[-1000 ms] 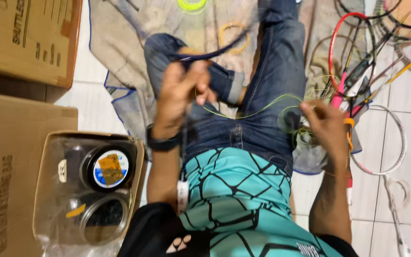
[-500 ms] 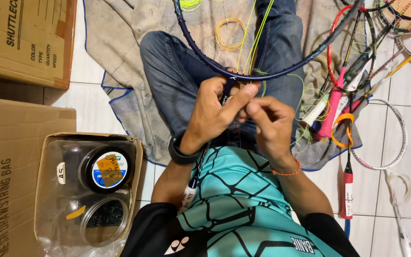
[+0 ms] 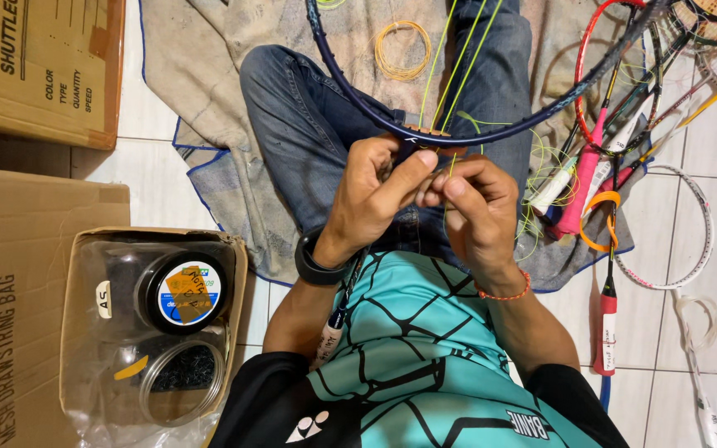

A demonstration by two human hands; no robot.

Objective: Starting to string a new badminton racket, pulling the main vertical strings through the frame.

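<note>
Racket frame (image 3: 491,133) sits just above both hands, left hand (image 3: 371,203) and right hand (image 3: 479,211) seemingly pinching yellow-green string (image 3: 450,75).

hands (image 3: 425,203) pinch yellow-green string (image 3: 450,75) | dark racket frame (image 3: 475,133)

Bright, even indoor light, soft shadows, sharp focus throughout, mild wide-angle bending at the edges.

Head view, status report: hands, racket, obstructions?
Left hand and right hand pinching yellow-green string at dark racket frame. Racket pile alongside, not interfering.
</note>
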